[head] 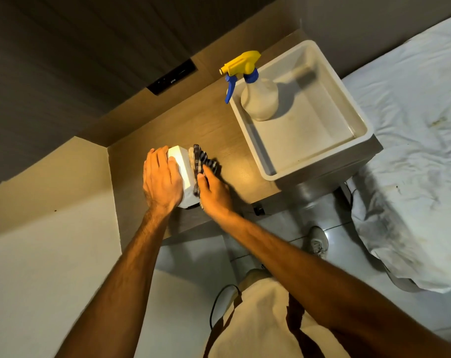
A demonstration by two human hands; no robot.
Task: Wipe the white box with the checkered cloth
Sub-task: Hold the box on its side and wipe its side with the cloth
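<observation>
A small white box (185,168) stands on a wooden bedside table (234,140), near its front left part. My left hand (160,180) lies flat over the box's top and left side, holding it. The checkered cloth (203,161), dark blue and white, is bunched against the box's right side. My right hand (214,193) grips the cloth and presses it to that side. The box's lower right face is hidden behind the cloth and hand.
A grey plastic tub (348,120) sits on the table's right half, holding a spray bottle (258,96) with a yellow and blue head. A bed with white sheets (410,140) lies to the right. A wall corner (51,202) stands left. My shoe (317,241) rests on the tiled floor.
</observation>
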